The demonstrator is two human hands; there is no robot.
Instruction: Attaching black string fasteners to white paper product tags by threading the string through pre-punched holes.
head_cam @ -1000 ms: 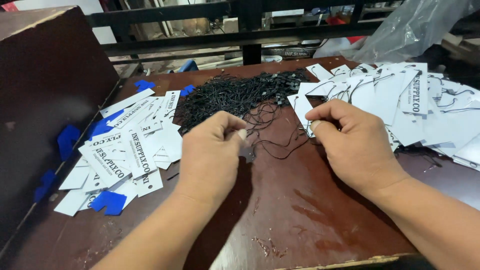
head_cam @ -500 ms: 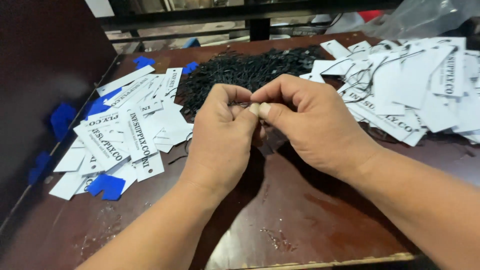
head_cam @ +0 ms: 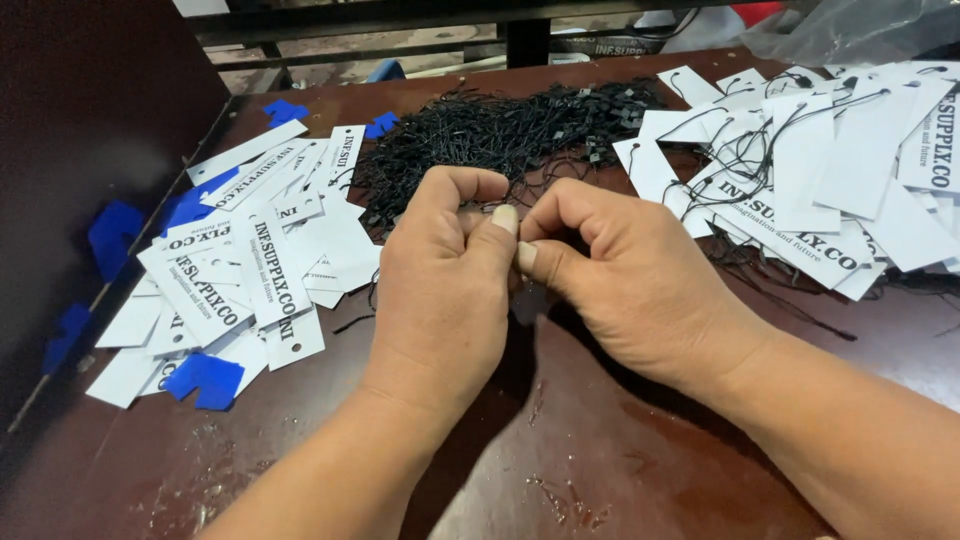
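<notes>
Left hand and right hand meet thumb-to-thumb just in front of the black string pile, fingers curled tight, pinching something I cannot make out; white tags lie left of it.

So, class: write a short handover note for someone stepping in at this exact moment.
Left hand and right hand: closed, thumbs meeting at the table's middle; what they pinch is hidden.
Black strings: heaped just beyond the hands.
Unstrung white tags: piled left, some blue ones among them.
Done: strung tags piled right.
Left: the left pile has no strings yet.
</notes>
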